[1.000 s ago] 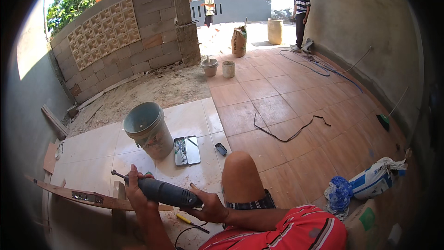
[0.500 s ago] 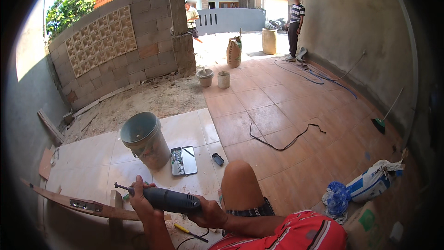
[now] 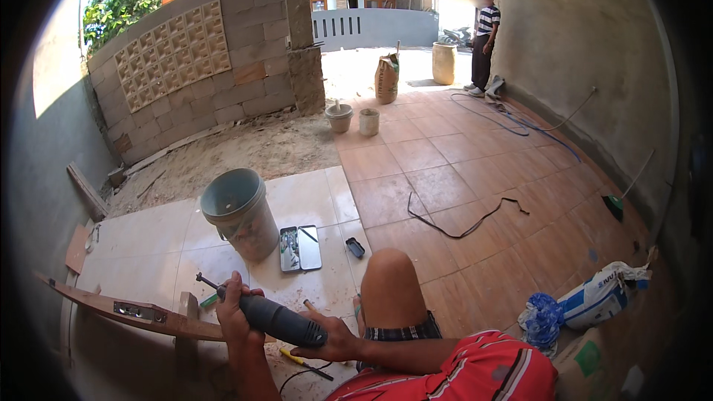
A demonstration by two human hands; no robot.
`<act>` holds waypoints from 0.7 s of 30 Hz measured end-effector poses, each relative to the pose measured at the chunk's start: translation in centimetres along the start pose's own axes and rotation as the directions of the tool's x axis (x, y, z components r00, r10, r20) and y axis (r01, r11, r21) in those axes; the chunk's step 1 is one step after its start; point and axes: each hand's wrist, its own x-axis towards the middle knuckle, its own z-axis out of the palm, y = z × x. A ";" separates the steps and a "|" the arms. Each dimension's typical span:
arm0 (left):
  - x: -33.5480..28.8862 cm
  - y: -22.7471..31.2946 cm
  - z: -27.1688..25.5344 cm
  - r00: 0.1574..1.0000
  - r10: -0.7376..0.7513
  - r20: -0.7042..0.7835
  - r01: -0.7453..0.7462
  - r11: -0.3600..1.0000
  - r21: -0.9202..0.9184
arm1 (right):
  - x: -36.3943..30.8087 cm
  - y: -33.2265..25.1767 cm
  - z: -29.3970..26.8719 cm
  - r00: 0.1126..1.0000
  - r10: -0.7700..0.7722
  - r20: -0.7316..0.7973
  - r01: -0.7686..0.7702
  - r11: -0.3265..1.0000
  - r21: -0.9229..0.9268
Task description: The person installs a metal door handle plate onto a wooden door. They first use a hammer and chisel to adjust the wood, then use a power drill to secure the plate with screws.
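At the lower middle of the frame, a dark rotary tool [image 3: 278, 321] points its thin bit toward the left, and both hands carry it. The left hand [image 3: 233, 321] has its fingers wrapped round the front end, probably to steer the tip; the right hand [image 3: 339, 338] has its fingers clamped on the rear body, which seems to take the weight. At lower left, a curved wooden piece [image 3: 178, 324] with a metal-fitted slot lies across a wooden block [image 3: 187, 304], perhaps to keep it raised off the floor [image 3: 134, 252]. The open case [image 3: 299, 249] of small parts, at centre left beside the bucket [image 3: 252, 232], looks set within reach, as does the yellow-handled tool [image 3: 295, 359] at bottom centre
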 end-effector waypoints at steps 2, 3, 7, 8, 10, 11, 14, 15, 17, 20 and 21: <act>0.4 -0.7 -0.3 0.998 -0.066 -0.009 0.066 0.997 -0.047 | -0.3 0.4 -0.2 1.000 0.014 0.005 -0.014 1.000 0.016; 0.4 -1.0 -0.3 0.995 -0.099 -0.013 0.098 0.993 -0.072 | -0.3 0.9 -0.4 0.999 0.022 0.027 -0.024 0.997 0.068; 0.2 -1.2 0.1 0.992 -0.120 -0.026 0.116 0.985 -0.131 | -0.3 1.6 -0.9 0.989 0.102 0.112 -0.127 0.959 0.253; 0.5 -1.1 -0.1 0.992 -0.120 -0.027 0.114 0.981 -0.160 | -0.1 1.9 -0.9 0.989 0.085 0.119 -0.113 0.959 0.260; 1.2 -0.6 -0.6 0.990 -0.136 -0.019 0.129 0.967 -0.220 | 0.6 2.4 -1.1 0.989 0.050 0.141 -0.088 0.957 0.276; 1.5 -0.3 -1.3 0.988 -0.151 -0.018 0.141 0.957 -0.254 | 0.8 2.1 -1.4 0.983 0.047 0.179 -0.111 0.924 0.367; 2.7 0.0 -2.0 0.978 -0.199 0.058 0.206 0.917 -0.341 | 0.9 4.4 -2.4 0.964 0.229 0.132 -0.247 0.601 0.760; 2.7 0.1 -2.2 0.976 -0.205 0.078 0.219 0.912 -0.347 | 1.8 4.0 -3.5 0.895 0.434 0.108 -0.328 0.474 0.817; 2.9 -0.1 -1.8 0.970 -0.185 0.157 0.225 0.930 -0.291 | 2.9 7.3 -4.7 0.530 0.847 -0.045 -0.480 0.344 0.807; 0.8 1.8 -2.9 0.961 -0.138 0.241 0.183 0.968 -0.173 | 4.5 11.5 -3.6 0.137 0.976 0.170 -0.464 -0.089 0.882; -0.3 2.2 -3.9 0.959 -0.127 0.253 0.161 0.979 -0.122 | 5.4 10.8 -2.6 0.110 0.969 0.222 -0.458 -0.149 0.876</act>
